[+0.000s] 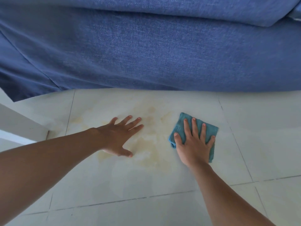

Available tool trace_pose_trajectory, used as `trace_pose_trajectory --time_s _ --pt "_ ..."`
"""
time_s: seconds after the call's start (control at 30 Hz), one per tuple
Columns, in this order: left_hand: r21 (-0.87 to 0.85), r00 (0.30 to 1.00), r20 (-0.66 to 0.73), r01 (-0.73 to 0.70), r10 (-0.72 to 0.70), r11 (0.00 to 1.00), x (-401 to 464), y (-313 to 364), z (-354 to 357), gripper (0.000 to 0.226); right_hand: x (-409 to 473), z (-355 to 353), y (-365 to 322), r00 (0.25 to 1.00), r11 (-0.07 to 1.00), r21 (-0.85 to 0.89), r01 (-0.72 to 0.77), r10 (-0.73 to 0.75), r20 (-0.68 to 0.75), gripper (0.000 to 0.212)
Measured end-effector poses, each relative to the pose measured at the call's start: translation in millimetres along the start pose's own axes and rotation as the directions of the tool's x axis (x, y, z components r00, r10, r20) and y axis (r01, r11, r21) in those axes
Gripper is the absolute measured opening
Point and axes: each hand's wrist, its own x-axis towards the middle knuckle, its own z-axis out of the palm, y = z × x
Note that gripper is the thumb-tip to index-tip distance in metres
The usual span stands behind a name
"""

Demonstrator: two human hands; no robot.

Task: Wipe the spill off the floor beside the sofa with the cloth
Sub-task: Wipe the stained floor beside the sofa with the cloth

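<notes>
A pale yellowish spill (150, 144) spreads in faint patches over the white floor tile just in front of the sofa. A folded teal cloth (180, 126) lies flat on the floor at the spill's right edge. My right hand (193, 144) presses flat on the cloth with fingers spread, covering its middle. My left hand (119, 136) rests flat on the floor with fingers apart, over the left part of the spill and holding nothing.
The blue fabric sofa (146, 51) fills the upper half of the view and its base meets the floor just beyond the spill. A white edge or wall base (19, 128) runs along the left. Pale tiles (162, 201) with dark grout lines extend toward me and to the right.
</notes>
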Motion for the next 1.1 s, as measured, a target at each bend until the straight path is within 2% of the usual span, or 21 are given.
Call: trace_pose_trajectory --time_s 0.1,0.23,0.3,0.37,0.47,0.53,0.6,0.7,0.8,0.9,0.97,1.1 --pt "-0.005 1.000 0.019 -0.001 0.001 1.000 -4 -6 -3 0.111 20 -3 -41 0.997 0.997 0.027 0.070 -0.071 0.019 0.072" --pt "-0.001 0.999 0.052 0.001 -0.001 1.000 -8 -7 -4 0.114 -14 9 -36 0.951 0.951 -0.022 0.308 -0.307 0.037 0.073" --pt "-0.003 0.998 0.055 0.001 -0.001 1.000 -6 -5 -6 0.115 -26 9 -10 0.964 0.962 -0.070 0.265 -0.264 0.021 0.074" --pt "0.003 0.998 0.056 0.006 -0.007 1.000 -7 -3 -9 0.113 -14 4 0 0.991 0.990 -0.054 0.132 -0.131 0.017 0.075" --pt "0.033 0.999 0.051 0.011 -0.012 0.999 -12 -3 -5 0.105 18 -3 -28 0.999 0.999 0.019 0.036 -0.037 0.030 0.074" --pt "0.047 0.999 0.037 0.002 -0.004 0.999 -19 -5 1 0.097 25 -4 -57 0.995 0.994 0.039 0.098 -0.099 0.033 0.073" --pt "0.057 1.000 0.025 -0.009 0.007 0.998 -25 -9 5 0.092 12 1 -71 0.974 0.974 0.031 0.224 -0.226 0.038 0.072" --pt "0.048 1.000 0.025 -0.019 0.018 0.999 -27 -11 5 0.092 -18 10 -52 0.925 0.925 -0.005 0.380 -0.380 0.017 0.072" --pt "0.044 1.000 0.022 -0.015 0.014 0.999 -26 -10 0 0.092 -15 7 -31 0.963 0.963 -0.033 0.269 -0.269 -0.002 0.073" --pt "0.025 1.000 0.008 0.017 -0.017 1.000 -30 -10 0 0.092 14 4 -55 0.991 0.991 0.022 0.133 -0.133 0.015 0.073" --pt "0.012 0.999 0.022 0.043 -0.043 0.999 -36 -11 4 0.094 25 3 -78 0.986 0.986 0.042 0.161 -0.162 0.027 0.074" --pt "0.011 0.995 0.059 0.081 -0.082 0.997 -46 -18 6 0.097 24 5 -74 0.932 0.933 0.026 0.359 -0.360 0.032 0.076"
